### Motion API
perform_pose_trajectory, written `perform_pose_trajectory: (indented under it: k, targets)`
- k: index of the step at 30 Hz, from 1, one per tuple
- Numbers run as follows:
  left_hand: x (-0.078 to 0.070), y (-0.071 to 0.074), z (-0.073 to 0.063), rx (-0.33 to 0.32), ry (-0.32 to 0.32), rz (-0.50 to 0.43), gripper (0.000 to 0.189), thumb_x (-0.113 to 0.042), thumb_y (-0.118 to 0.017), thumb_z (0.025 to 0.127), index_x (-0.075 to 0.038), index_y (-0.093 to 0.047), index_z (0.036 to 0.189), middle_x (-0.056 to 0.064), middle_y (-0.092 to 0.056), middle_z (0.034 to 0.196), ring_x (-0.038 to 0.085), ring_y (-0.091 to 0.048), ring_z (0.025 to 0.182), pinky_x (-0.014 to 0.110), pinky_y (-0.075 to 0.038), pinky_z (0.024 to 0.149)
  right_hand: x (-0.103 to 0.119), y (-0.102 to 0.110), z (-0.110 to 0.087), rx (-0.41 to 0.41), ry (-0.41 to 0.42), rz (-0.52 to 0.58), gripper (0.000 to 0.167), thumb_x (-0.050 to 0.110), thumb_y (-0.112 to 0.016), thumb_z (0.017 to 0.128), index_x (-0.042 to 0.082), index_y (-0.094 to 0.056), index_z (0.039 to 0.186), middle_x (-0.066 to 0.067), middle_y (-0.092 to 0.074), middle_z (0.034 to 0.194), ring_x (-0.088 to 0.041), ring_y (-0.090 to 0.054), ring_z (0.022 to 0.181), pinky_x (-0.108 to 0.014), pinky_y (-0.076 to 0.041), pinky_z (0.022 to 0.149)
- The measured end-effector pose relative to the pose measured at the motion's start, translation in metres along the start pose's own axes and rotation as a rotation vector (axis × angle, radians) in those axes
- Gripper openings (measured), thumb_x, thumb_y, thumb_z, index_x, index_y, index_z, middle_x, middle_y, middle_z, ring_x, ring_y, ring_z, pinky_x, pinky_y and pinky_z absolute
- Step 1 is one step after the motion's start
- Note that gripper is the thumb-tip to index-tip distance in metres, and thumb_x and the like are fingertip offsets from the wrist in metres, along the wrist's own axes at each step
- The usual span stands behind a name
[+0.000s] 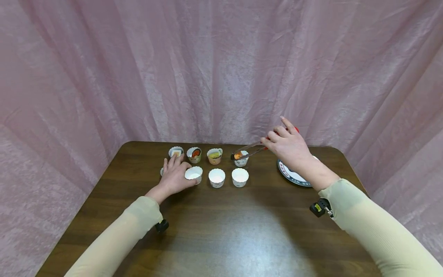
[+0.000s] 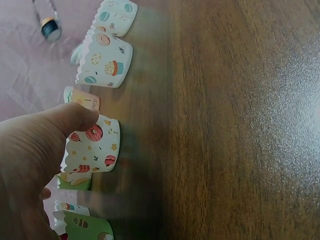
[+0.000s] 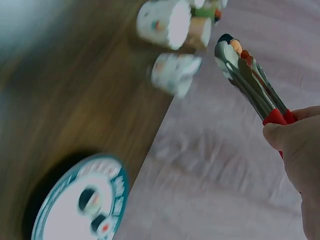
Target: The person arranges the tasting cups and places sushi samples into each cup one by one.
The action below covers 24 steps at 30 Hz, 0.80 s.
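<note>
My left hand (image 1: pixel 174 177) holds a white paper baking cup (image 2: pixel 95 150) with red prints between thumb and fingers, its base at table level. The thumb (image 2: pixel 75 117) lies at its scalloped rim. In my right hand (image 1: pixel 287 146) are red-handled metal tongs (image 3: pixel 250 87). Their tips grip a small dark-wrapped sushi roll (image 1: pixel 238 156) with an orange top, raised over a white paper cup (image 1: pixel 242 162) at the right of the back row. Two white cups, one in the middle (image 1: pixel 217 178) and one at the right (image 1: pixel 240 178), stand beside the held cup.
Back-row cups hold a pale piece (image 1: pixel 176 153), a red-orange piece (image 1: pixel 195 153) and a yellow-green piece (image 1: pixel 215 155). A green cup (image 2: pixel 87 227) is partly hidden by my left hand. Right of the cups sits a patterned-rim plate (image 1: pixel 293 178) with sushi rolls (image 3: pixel 90 200). Pink curtain (image 1: pixel 214 69) hangs behind the table.
</note>
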State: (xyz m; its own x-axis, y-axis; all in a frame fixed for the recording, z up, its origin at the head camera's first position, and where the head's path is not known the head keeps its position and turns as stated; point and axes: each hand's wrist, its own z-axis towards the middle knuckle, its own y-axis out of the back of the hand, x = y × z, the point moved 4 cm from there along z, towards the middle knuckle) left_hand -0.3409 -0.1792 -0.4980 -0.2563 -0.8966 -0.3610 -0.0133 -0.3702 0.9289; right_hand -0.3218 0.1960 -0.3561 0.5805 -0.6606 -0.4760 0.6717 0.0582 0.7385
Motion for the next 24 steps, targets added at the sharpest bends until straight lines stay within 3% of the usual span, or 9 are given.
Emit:
perform_pose_trajectory:
  k: [7,12,16,24]
  targets:
    - [-0.006,0.000,0.002,0.013,0.007,-0.006,0.062,-0.056,-0.080,0.079,-0.011,-0.068,0.119,0.023,-0.025,0.164,0.044,-0.002,0.154,0.066,0.008,0.117,0.031,-0.010,0.033,-0.062,0.061,0.014,0.029,0.004,-0.059,0.092,0.018,-0.076,0.112,-0.004,-0.062,0.100,-0.031,-0.056,0.107,-0.054,-0.022,0.121]
    - [-0.008,-0.001,0.002,0.011,0.007,0.000,0.060,-0.054,-0.080,0.080,-0.011,-0.069,0.120,0.022,-0.025,0.164,0.044,-0.003,0.153,0.066,0.008,0.117,0.052,-0.015,0.050,-0.043,0.100,0.004,0.032,0.001,-0.066,0.090,0.020,-0.075,0.114,-0.001,-0.061,0.100,-0.029,-0.055,0.107,-0.053,-0.017,0.123]
    - [-0.010,0.002,0.001,0.007,0.004,0.007,0.061,-0.052,-0.082,0.079,-0.010,-0.069,0.121,0.023,-0.026,0.164,0.045,-0.004,0.153,0.068,0.006,0.117,0.065,-0.019,0.061,-0.057,0.126,-0.003,0.034,-0.003,-0.070,0.087,0.020,-0.075,0.112,0.000,-0.061,0.099,-0.027,-0.056,0.105,-0.053,-0.021,0.122]
    - [-0.011,0.001,0.003,-0.004,-0.009,0.013,0.056,-0.053,-0.083,0.078,-0.013,-0.070,0.115,0.024,-0.026,0.163,0.046,-0.005,0.153,0.069,0.003,0.117,0.087,-0.029,0.085,-0.029,0.167,-0.031,0.020,0.006,-0.069,0.093,0.019,-0.076,0.107,0.001,-0.062,0.098,-0.024,-0.056,0.103,-0.053,-0.021,0.122]
